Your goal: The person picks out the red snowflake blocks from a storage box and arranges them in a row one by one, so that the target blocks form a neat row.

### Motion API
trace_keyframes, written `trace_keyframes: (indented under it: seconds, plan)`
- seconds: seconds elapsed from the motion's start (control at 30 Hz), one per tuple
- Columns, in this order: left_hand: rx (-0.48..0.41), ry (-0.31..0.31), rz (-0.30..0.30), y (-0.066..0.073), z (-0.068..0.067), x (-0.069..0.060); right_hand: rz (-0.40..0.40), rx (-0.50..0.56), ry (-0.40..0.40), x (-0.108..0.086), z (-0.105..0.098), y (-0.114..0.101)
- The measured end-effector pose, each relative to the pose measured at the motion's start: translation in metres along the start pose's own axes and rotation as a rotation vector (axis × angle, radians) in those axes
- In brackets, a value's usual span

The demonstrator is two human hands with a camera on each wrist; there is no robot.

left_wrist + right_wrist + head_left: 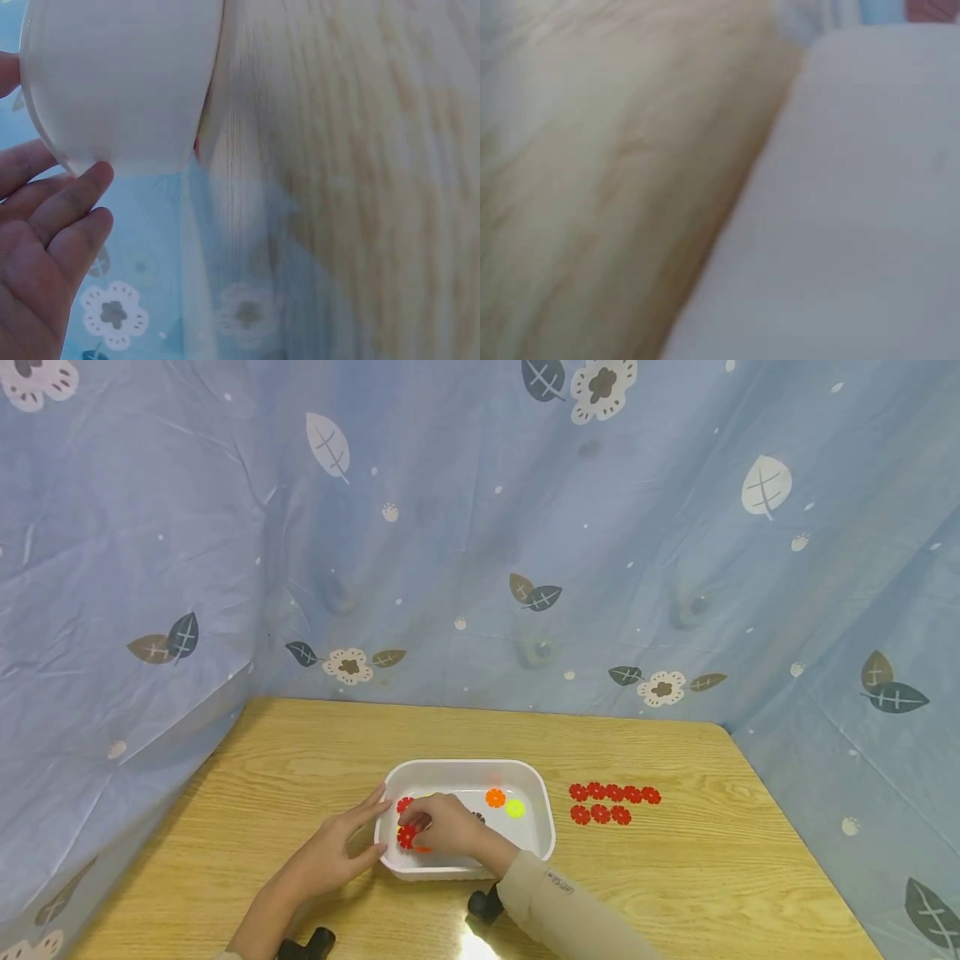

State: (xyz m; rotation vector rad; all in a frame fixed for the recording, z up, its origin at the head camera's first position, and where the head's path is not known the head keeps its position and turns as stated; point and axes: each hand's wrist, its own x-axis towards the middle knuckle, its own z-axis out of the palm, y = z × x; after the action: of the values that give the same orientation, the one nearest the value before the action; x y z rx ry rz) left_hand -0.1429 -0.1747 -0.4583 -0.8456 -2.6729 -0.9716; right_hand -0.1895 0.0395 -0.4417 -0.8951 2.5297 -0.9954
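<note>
A white plastic tub (471, 870) stands on the table with several small flower-shaped discs in it. My left hand (341, 852) touches the tub's left end, thumb and fingers spread along the rim. In the left wrist view, fairly straight fingers (71, 202) rest against its outer wall. My right hand (448, 827) reaches into the tub, its fingers bent around red discs (407, 837) at the left; whether it pinches one is unclear. An orange disc (495, 798) and a yellow disc (515, 809) lie on the tub floor. Only blurred tub wall and tabletop fill the right wrist view.
Right of the tub, several red flower discs (615, 792) form a row on the wooden table (675, 877), with a shorter row of three red discs (601, 814) in front. A blue patterned curtain (465, 543) surrounds the table's back and sides.
</note>
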Motion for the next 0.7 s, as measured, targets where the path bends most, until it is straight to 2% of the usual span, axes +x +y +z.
trace_keyframes:
  seconds: [0.17, 0.43, 0.7]
  plan:
    - [0.001, 0.008, -0.004, -0.001, 0.001, 0.000, 0.011, 0.164, 0.046, -0.010, -0.014, 0.004]
    - [-0.022, -0.027, -0.041, 0.002, 0.001, 0.000, 0.055, 0.317, 0.171, -0.038, -0.045, 0.020]
    - [-0.012, -0.019, -0.044, 0.001, 0.002, -0.001, 0.109, 0.482, 0.312, -0.065, -0.071, 0.042]
